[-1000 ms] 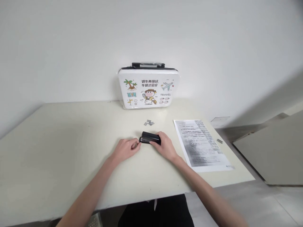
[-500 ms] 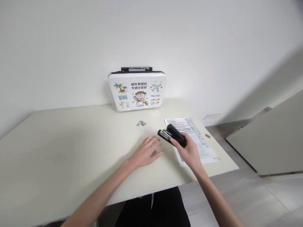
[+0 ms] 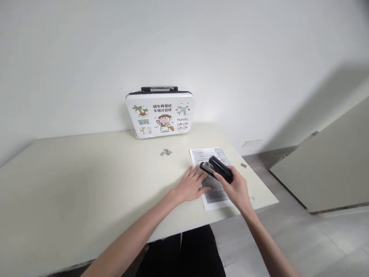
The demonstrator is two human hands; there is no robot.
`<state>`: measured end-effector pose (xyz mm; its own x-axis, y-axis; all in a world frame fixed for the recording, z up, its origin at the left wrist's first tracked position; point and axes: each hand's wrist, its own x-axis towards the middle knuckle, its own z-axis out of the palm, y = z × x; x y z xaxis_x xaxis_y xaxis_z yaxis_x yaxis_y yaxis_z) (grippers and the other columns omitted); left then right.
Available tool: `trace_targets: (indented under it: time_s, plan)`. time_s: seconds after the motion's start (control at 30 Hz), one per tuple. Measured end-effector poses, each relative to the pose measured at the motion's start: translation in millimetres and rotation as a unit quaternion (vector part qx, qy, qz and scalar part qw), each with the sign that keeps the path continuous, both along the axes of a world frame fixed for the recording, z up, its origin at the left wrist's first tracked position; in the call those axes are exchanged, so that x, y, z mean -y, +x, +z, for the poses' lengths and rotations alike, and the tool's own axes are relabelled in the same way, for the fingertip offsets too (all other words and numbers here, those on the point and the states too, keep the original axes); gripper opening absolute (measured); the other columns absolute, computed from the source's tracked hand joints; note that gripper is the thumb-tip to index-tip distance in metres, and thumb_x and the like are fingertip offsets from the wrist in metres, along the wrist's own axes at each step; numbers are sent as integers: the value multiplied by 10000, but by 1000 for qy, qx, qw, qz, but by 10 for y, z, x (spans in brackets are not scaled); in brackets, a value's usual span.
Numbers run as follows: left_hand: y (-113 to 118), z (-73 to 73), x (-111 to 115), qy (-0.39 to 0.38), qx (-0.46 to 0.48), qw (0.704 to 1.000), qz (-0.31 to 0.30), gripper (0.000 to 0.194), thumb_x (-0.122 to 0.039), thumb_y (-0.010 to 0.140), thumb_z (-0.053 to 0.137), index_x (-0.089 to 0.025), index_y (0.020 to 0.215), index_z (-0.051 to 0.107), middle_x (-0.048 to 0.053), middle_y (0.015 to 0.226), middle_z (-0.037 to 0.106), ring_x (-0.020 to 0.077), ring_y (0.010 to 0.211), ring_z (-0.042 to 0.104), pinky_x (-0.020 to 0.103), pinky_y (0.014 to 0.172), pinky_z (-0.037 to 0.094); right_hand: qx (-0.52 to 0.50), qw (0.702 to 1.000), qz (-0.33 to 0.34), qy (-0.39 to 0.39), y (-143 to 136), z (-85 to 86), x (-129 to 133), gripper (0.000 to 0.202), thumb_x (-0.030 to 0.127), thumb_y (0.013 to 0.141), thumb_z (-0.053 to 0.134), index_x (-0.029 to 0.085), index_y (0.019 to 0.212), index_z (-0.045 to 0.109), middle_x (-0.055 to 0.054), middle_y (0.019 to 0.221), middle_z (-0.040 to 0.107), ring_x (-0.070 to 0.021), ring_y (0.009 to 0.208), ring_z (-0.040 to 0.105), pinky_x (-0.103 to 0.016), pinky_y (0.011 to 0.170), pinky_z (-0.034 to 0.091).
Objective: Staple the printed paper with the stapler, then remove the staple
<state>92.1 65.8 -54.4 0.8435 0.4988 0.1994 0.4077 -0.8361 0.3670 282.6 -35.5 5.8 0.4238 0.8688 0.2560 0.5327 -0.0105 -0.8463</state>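
A black stapler (image 3: pixel 219 168) is held above the printed paper (image 3: pixel 215 194) by my right hand (image 3: pixel 238 186), its front end pointing to the upper left. My left hand (image 3: pixel 191 185) lies flat with fingers spread, its fingertips over the paper's left edge and just beside the stapler's nose. The paper rests on the white table (image 3: pixel 86 184) near the right side. Several grey staple strips (image 3: pixel 166 152) lie in a small group left of the paper, and one more strip (image 3: pixel 243 165) sits to its right.
A white cartoon-printed case (image 3: pixel 161 115) with a black handle stands against the wall at the table's back edge. To the right, beyond the table, is a slanted light panel (image 3: pixel 323 169) above the grey floor.
My left hand has moved right, from bare table onto the paper's left edge. The paper lies further left relative to the strip on its right. My right hand still holds the stapler.
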Motion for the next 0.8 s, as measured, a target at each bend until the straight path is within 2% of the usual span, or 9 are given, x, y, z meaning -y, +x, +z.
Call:
trace_targets:
  time_s: [0.1, 0.23, 0.33, 0.47, 0.63, 0.8]
  plan:
    - [-445, 84, 155, 5, -10, 1000, 6, 682, -640, 1075, 419, -281, 1653, 372, 110, 1744, 296, 332, 1638, 173, 587, 1320, 125, 19, 999, 34, -8, -22, -77, -166, 483, 643, 897, 669, 198, 1085, 681, -101, 979, 769, -267, 847, 697, -384, 772, 550]
    - [-1135, 276, 427, 11, -36, 999, 31, 590, -545, 1103, 443, -344, 1653, 374, 26, 1745, 303, 288, 1633, 204, 527, 1337, 151, 40, 995, 87, -6, -199, -159, -509, 441, 596, 878, 687, 194, 1059, 687, -94, 975, 774, -270, 854, 702, -391, 805, 533]
    - [-1636, 402, 643, 12, -62, 996, 69, 548, -503, 1103, 478, -361, 1629, 415, -1, 1733, 331, 276, 1621, 252, 514, 1335, 197, 51, 989, 135, -4, -454, -181, -811, 398, 558, 872, 692, 202, 1050, 686, -74, 959, 775, -261, 846, 699, -378, 795, 524]
    - [-2209, 468, 878, 18, -71, 990, 119, 490, -440, 1100, 515, -381, 1585, 485, -25, 1700, 401, 266, 1600, 315, 501, 1321, 264, 69, 976, 204, -4, -938, -169, -1240, 332, 494, 881, 712, 218, 1061, 675, -61, 996, 779, -254, 888, 706, -368, 815, 522]
    - [-2689, 469, 1067, 27, -84, 982, 166, 481, -437, 1086, 541, -364, 1561, 522, -29, 1695, 407, 270, 1587, 346, 499, 1307, 306, 99, 955, 279, 1, -1657, -156, -1744, 274, 380, 868, 780, 229, 1070, 674, -41, 1015, 779, -235, 921, 713, -338, 834, 520]
    - [-2951, 470, 1124, 38, -93, 976, 193, 472, -432, 1088, 538, -331, 1548, 539, -19, 1697, 408, 273, 1590, 337, 491, 1304, 314, 124, 939, 320, -3, -2213, -216, -2078, 277, 366, 855, 826, 236, 1056, 687, -49, 1066, 781, -258, 980, 717, -354, 871, 515]
